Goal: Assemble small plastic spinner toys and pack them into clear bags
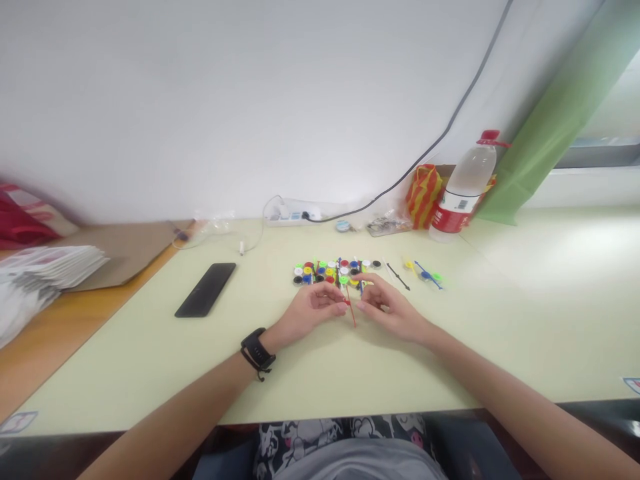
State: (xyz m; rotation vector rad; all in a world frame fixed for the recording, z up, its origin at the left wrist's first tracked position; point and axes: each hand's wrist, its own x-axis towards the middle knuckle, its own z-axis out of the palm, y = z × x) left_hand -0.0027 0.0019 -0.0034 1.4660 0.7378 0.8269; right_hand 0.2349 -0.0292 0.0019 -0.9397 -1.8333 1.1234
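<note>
My left hand (313, 308), with a black watch on its wrist, pinches the top of a thin red strip (351, 312) that hangs down toward the table. My right hand (387, 307) sits just right of the strip, fingers curled near its upper end; whether it grips the strip is unclear. Right behind both hands lies a cluster of several small coloured round pieces (335, 271) in red, green, blue, yellow, white and black. A black strip (399, 276) and a blue strip with green and yellow pieces (425, 275) lie to the right of the cluster.
A black phone (205, 289) lies at the left on the pale table (525, 320). A water bottle (465, 188), a striped bag (423, 187), a power strip (293, 213) and a cable stand along the back wall. Stacked papers (35, 273) and cardboard (125, 247) lie far left.
</note>
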